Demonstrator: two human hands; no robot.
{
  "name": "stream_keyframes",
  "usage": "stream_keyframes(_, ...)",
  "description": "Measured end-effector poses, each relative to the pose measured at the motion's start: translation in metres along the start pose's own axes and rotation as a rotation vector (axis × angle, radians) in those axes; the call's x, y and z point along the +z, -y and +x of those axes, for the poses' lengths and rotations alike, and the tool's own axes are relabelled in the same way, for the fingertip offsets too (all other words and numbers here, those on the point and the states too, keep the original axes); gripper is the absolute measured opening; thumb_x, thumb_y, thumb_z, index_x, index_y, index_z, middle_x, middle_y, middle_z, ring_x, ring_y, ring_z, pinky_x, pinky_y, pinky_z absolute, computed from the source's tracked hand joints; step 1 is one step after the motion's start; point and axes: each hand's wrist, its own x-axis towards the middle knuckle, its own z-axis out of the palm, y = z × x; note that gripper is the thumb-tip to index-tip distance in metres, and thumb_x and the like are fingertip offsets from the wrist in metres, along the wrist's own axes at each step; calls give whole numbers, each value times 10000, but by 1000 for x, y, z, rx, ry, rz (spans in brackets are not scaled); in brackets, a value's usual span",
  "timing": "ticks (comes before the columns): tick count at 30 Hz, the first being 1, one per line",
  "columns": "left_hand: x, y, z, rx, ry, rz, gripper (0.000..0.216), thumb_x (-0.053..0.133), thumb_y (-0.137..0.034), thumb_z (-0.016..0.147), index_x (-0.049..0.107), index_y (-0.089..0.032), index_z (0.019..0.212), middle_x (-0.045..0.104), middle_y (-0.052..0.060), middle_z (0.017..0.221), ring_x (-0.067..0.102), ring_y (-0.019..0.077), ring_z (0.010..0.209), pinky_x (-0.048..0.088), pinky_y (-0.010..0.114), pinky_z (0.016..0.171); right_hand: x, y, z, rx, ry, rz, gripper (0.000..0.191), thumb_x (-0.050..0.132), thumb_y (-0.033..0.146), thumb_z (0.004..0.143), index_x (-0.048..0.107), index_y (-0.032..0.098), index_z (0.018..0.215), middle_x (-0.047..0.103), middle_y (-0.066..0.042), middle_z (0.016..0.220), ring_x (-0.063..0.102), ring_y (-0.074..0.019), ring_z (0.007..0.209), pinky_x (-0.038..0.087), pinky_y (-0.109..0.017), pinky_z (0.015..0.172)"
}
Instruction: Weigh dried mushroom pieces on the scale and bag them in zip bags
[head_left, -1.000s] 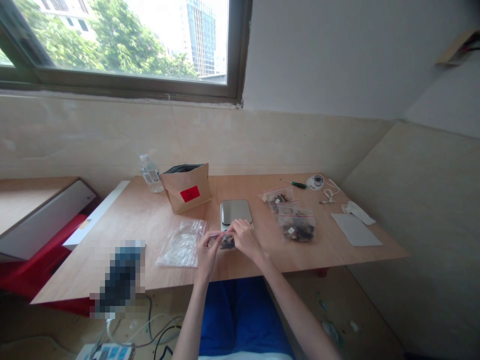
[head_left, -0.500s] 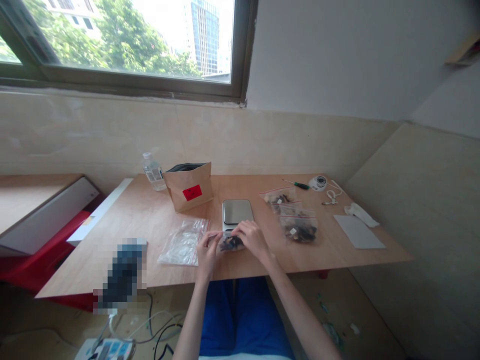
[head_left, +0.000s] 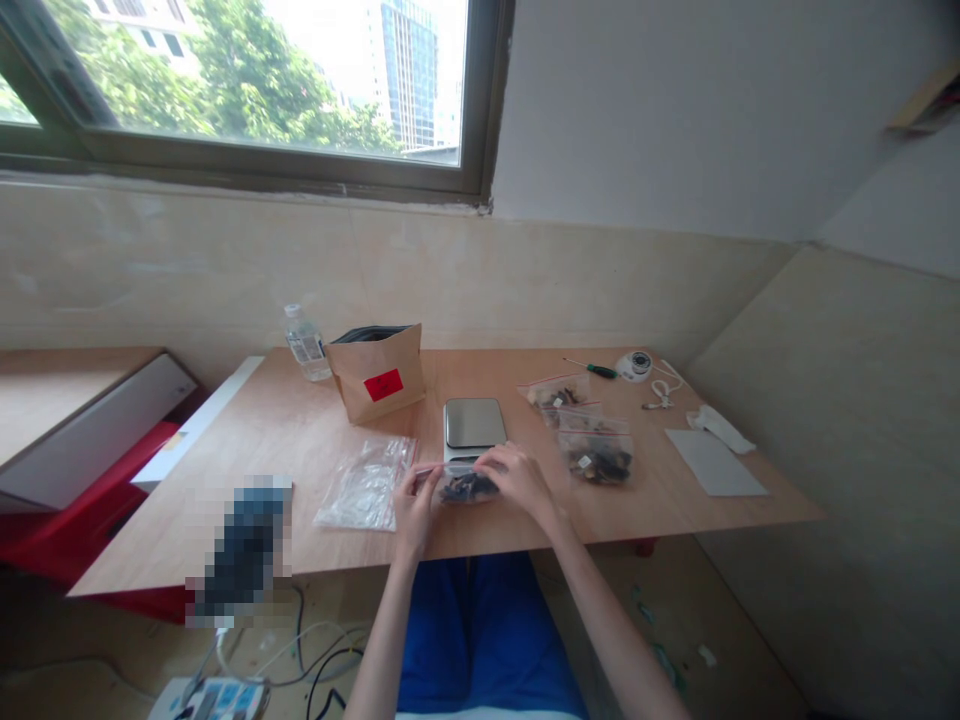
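Observation:
A small clear zip bag [head_left: 465,487] with dark pieces inside lies near the front edge of the wooden table [head_left: 285,440]. My left hand [head_left: 411,505] pinches its left end at the red seal strip. At the bag's right end my right hand [head_left: 519,478] presses its closed fingers on the seal. A silver digital scale [head_left: 472,424] sits just behind the bag. A stack of empty clear zip bags [head_left: 366,487] lies to the left of my left hand.
Two filled zip bags [head_left: 596,455] lie right of the scale. An open brown paper pouch with a red label [head_left: 377,374] and a water bottle [head_left: 304,343] stand at the back. A green screwdriver [head_left: 592,369], white cable and paper lie far right.
My right hand has slid to the right along the top of the small bag, while my left hand kept hold of its left end.

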Motion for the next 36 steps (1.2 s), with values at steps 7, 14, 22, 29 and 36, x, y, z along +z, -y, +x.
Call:
stream_keyframes(7, -4, 7, 3, -59, 58, -59, 292, 559, -433, 800, 666, -161, 799, 665, 35, 750, 613, 163, 745, 473, 254, 697, -5, -23, -9, 118, -13, 161, 228, 523, 66, 796, 695, 203, 733, 710, -21, 770, 642, -159, 755, 455, -255, 709)
stream_keyframes(14, 9, 13, -5, -220, -20, -189, 396, 508, -528, 798, 635, -153, 778, 628, 12, 696, 594, 139, 619, 479, 244, 585, -15, -23, -20, 323, 11, 442, 175, 542, 223, 784, 709, 172, 789, 723, -50, 773, 667, -189, 764, 498, -288, 709)
stream_keyframes(22, 49, 10, -24, -137, 162, 20, 420, 428, -545, 836, 622, -176, 780, 542, -20, 606, 525, 119, 576, 412, 213, 551, -54, -54, -46, 437, -11, 397, 201, 540, 298, 755, 687, 161, 767, 685, -41, 717, 615, -175, 666, 475, -278, 642)
stream_keyframes(29, 88, 18, -42, -234, 521, -17, 445, 457, -550, 815, 574, -178, 1030, 493, -52, 528, 389, 85, 336, 280, 202, 326, -108, -112, -72, 474, -117, 138, 274, 435, 357, 805, 637, 171, 818, 652, -63, 760, 588, -198, 714, 468, -312, 684)
stream_keyframes(36, 54, -14, -6, 9, 214, 144, 316, 423, -420, 875, 558, -192, 1047, 594, 47, 838, 567, 143, 702, 449, 236, 566, -87, -125, -98, 562, -708, -541, 485, 393, 397, 854, 501, 69, 1195, 482, -260, 1203, 417, -357, 1171, 325, -557, 935)
